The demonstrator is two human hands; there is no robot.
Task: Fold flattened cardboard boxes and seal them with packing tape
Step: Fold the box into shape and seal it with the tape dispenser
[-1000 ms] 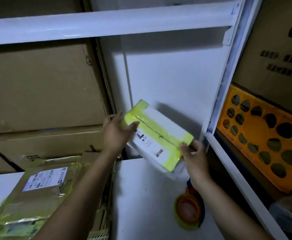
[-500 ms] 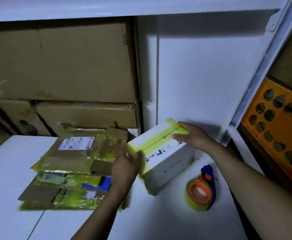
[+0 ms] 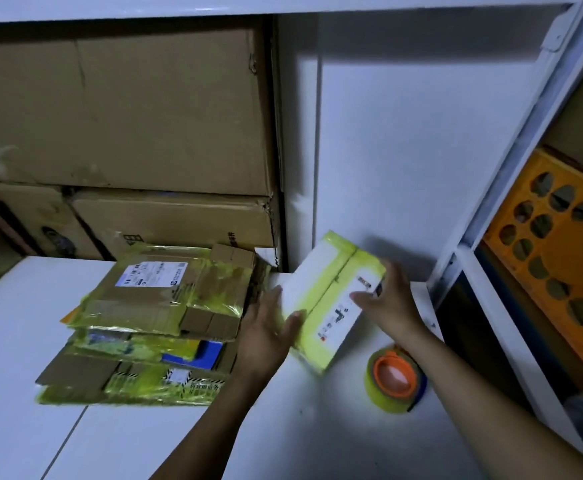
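Observation:
A small white box [image 3: 321, 271] sealed with yellow tape sits tilted on the white table [image 3: 283, 427], just right of centre. My left hand [image 3: 265, 330] holds its near left end, thumb over the top edge. My right hand [image 3: 387, 299] grips its right side, fingers curled over the printed label. A tape dispenser [image 3: 395, 381] with an orange core and a yellow tape roll lies on the table to the right of the box, under my right forearm. A pile of flattened cardboard boxes [image 3: 165, 320] with yellow tape lies to the left of my left hand.
Large brown cartons [image 3: 127, 133] are stacked against the back left. A white wall panel [image 3: 404, 150] stands behind the box. A white shelf frame [image 3: 511, 188] runs down the right side, with an orange perforated crate [image 3: 560, 258] behind it.
The box came down from mid-air onto the table and was turned. My right hand moved from its top far end to its right side. The view tilted down.

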